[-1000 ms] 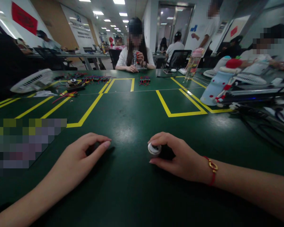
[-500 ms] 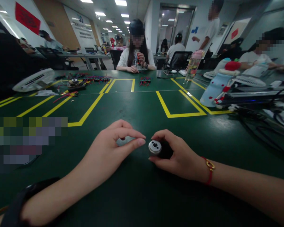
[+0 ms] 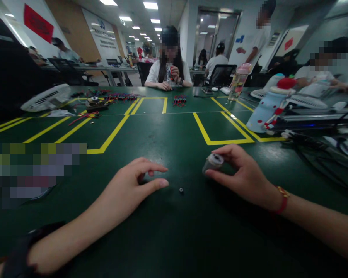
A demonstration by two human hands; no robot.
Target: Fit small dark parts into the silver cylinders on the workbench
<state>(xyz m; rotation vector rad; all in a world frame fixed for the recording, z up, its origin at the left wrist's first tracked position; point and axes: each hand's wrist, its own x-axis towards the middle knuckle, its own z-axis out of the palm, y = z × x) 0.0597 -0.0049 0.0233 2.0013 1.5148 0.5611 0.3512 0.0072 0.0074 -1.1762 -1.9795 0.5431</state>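
Note:
My right hand [image 3: 243,175] has its thumb and fingers around a short grey metal cylinder [image 3: 210,165], whose pale, holed end face points up. The cylinder leans slightly; its underside is partly behind the thumb, and I cannot tell whether it touches the table. My left hand [image 3: 142,179] is to the left over the green table, thumb and forefinger apart, holding nothing. Just right of its fingertips, a tiny dark ring-shaped part [image 3: 181,190] with a light centre lies on the tabletop, between the two hands.
Yellow tape lines [image 3: 230,143] mark the table [image 3: 156,239]. At right stand a blue bottle [image 3: 259,112], a clear pink-lidded bottle [image 3: 239,83] and black cables [image 3: 313,154]. Wired parts [image 3: 118,97] and a white fan [image 3: 48,98] lie back left. A person [image 3: 169,65] sits opposite.
My right hand has carried the cylinder right and away from my left hand, tilting it. The tiny ring-shaped part now shows on the table. My left thumb and forefinger have spread and drawn left.

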